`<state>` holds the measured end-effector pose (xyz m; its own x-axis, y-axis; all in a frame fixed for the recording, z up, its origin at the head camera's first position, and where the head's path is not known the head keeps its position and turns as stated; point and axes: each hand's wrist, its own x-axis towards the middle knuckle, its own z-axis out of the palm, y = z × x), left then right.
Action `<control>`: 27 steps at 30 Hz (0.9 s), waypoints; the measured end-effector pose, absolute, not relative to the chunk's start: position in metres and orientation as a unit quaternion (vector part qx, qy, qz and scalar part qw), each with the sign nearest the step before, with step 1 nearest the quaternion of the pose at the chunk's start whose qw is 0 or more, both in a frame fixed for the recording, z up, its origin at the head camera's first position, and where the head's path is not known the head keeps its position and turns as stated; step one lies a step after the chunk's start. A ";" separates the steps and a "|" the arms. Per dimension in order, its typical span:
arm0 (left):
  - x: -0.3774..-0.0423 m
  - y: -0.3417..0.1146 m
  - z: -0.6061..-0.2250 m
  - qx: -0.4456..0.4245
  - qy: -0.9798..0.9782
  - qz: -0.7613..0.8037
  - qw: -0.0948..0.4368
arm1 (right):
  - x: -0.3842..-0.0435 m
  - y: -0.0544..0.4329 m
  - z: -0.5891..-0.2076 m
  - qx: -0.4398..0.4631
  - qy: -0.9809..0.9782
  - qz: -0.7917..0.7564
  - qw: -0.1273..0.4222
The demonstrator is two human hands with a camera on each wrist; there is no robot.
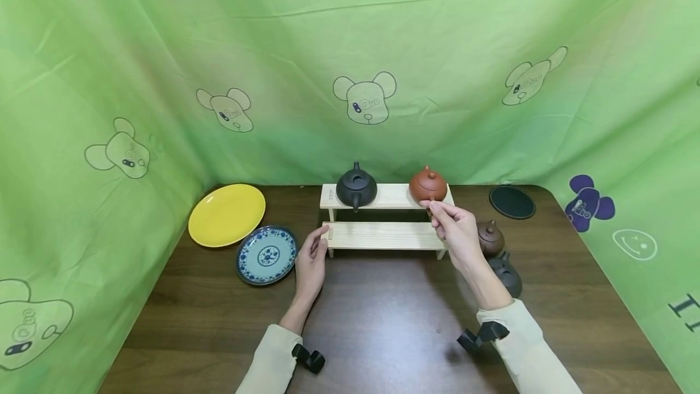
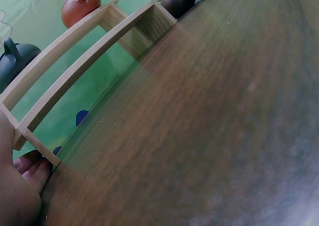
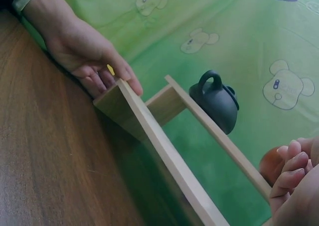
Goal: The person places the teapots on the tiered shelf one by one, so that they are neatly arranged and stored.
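A two-tier wooden rack (image 1: 388, 236) stands at the back of the table. On the right end of its upper tier sits a reddish-brown teapot (image 1: 428, 181), whose handle my right hand (image 1: 458, 236) pinches between thumb and fingers. My left hand (image 1: 310, 263) holds the left end of the lower tier, thumb on the top edge and fingers curled behind the side panel, as the right wrist view shows. A black teapot (image 1: 356, 187) rests on the upper tier's left part. In the right wrist view, my right fingers (image 3: 294, 173) hide much of the reddish-brown teapot.
Left of the rack lie a yellow plate (image 1: 226, 216) and a blue patterned plate (image 1: 268, 266). To the right, a brown teapot (image 1: 490, 237) and a dark grey teapot (image 1: 507, 275) stand beside my right wrist. Behind them lies a dark round mat (image 1: 512, 202). Green cloth (image 1: 437, 35) hangs around the table.
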<state>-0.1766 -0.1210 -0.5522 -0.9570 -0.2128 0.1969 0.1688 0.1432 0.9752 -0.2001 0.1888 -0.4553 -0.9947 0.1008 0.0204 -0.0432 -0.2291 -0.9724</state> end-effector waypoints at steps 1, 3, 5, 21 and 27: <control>-0.178 -0.121 -0.555 0.013 -0.743 -0.652 0.152 | -0.200 0.189 -0.455 -0.024 -0.623 0.781 0.045; -0.180 -0.123 -0.561 0.008 -0.746 -0.645 0.166 | -0.200 0.189 -0.454 -0.025 -0.628 0.777 0.045; -0.182 -0.124 -0.565 0.003 -0.748 -0.640 0.177 | -0.201 0.188 -0.454 -0.028 -0.631 0.774 0.044; -0.183 -0.123 -0.569 -0.011 -0.740 -0.646 0.187 | -0.199 0.193 -0.452 -0.042 -0.614 0.788 0.025; -0.185 -0.126 -0.575 -0.021 -0.741 -0.644 0.188 | -0.196 0.197 -0.451 -0.048 -0.604 0.795 0.029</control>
<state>-0.1855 -0.1259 -0.5751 -0.9285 -0.2105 0.3058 0.2737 0.1683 0.9470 -0.1965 0.1967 -0.4510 -0.9938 0.1036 -0.0410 0.0118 -0.2677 -0.9634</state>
